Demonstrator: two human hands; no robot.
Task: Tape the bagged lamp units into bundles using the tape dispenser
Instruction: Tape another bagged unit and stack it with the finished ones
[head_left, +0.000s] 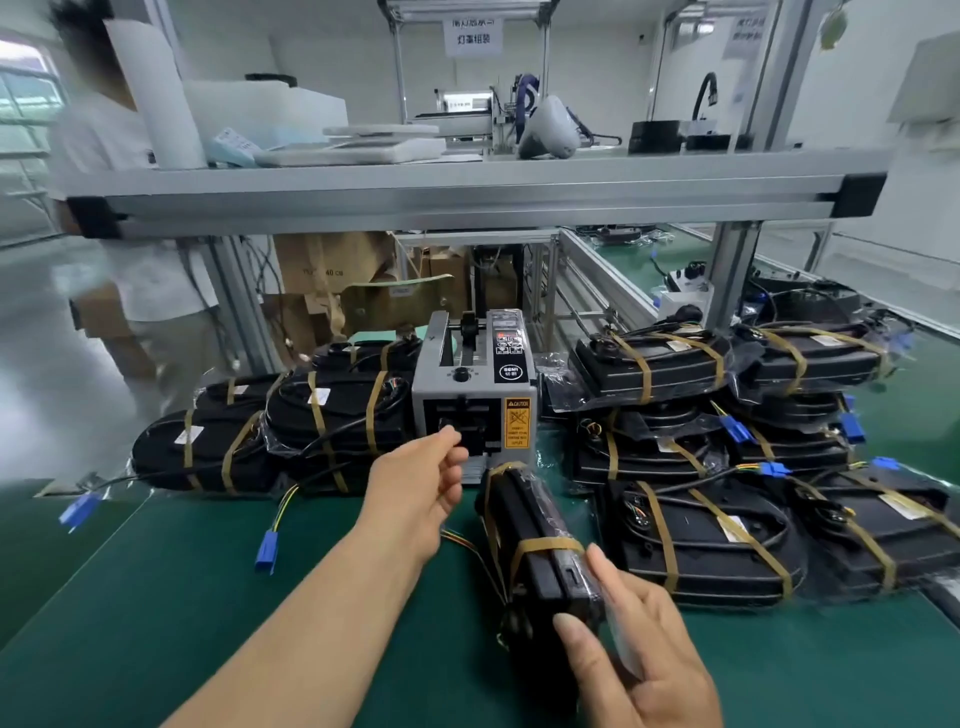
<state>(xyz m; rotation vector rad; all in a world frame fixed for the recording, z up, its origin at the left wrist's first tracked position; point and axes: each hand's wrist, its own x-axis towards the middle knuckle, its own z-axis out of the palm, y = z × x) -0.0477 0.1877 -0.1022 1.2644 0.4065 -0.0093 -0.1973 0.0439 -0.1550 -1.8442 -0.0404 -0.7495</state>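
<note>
A grey tape dispenser (475, 389) stands on the green bench mat (156, 597), its outlet facing me. My left hand (415, 493) reaches up to the outlet, fingertips curled at the slot; whether it pinches tape I cannot tell. My right hand (639, 639) holds the near end of a bagged black lamp bundle (535, 545) standing on edge in front of the dispenser. One brown tape band wraps its near end and another its far end.
Taped lamp bundles lie stacked left of the dispenser (270, 431) and in a bigger pile to the right (727, 467), with blue connectors (266, 551) trailing on wires. An aluminium shelf (467, 187) spans overhead. A person (156, 291) stands at the back left.
</note>
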